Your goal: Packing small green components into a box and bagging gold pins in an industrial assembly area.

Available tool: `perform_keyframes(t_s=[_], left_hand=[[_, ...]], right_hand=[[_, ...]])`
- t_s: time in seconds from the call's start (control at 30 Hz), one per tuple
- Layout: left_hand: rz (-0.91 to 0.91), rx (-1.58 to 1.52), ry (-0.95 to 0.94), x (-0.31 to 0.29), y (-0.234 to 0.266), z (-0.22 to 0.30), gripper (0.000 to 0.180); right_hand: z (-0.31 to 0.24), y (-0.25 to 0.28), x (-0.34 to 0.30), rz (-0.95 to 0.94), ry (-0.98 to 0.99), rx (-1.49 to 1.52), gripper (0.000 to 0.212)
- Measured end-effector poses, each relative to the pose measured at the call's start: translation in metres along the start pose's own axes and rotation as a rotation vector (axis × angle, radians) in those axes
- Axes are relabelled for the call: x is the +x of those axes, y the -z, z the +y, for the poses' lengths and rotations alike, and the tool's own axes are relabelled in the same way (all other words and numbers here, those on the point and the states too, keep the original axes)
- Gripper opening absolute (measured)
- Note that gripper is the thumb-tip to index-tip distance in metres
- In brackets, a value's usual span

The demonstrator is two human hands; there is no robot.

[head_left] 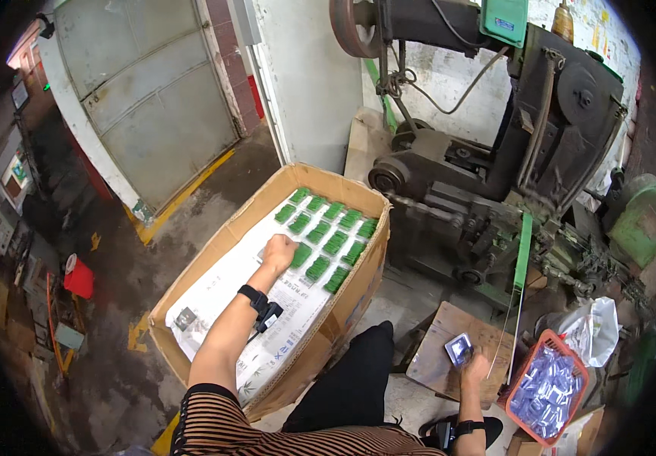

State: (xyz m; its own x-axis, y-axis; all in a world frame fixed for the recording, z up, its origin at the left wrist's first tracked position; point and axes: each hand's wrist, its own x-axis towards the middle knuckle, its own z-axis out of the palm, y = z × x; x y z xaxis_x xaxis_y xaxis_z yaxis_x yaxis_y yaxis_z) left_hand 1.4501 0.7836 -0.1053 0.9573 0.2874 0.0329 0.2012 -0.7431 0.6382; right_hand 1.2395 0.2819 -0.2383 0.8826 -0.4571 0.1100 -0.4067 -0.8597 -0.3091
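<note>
Head view looks down on a person seated between a large cardboard box [343, 304] and a dark iron machine [495, 175]. Their left hand [278, 251] reaches into the box, curled into a loose fist over the white printed sheet [267, 304] that lines it, just beside the rows of small green packets [328, 232] laid out at the far end; whether it pinches a packet cannot be told. A single small packet [184, 318] lies alone on the sheet near the box's near-left corner. Their right hand [474, 368] hangs low over a wooden board [450, 346] and pinches a small shiny packet [459, 349] in its fingers. Just to the right stands a red plastic basket [526, 380] filled with silvery-blue packets [548, 387]. A black band wraps each wrist.
</note>
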Motion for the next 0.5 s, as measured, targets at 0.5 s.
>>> perform_keyframes(t_s=[0.5], left_hand=[[-0.781, -0.296, -0.635, -0.16, 0.011, 0.237, 0.024]], right_hand=[[0.038, -0.038, 0.025, 0.327, 0.306, -0.109, 0.023]])
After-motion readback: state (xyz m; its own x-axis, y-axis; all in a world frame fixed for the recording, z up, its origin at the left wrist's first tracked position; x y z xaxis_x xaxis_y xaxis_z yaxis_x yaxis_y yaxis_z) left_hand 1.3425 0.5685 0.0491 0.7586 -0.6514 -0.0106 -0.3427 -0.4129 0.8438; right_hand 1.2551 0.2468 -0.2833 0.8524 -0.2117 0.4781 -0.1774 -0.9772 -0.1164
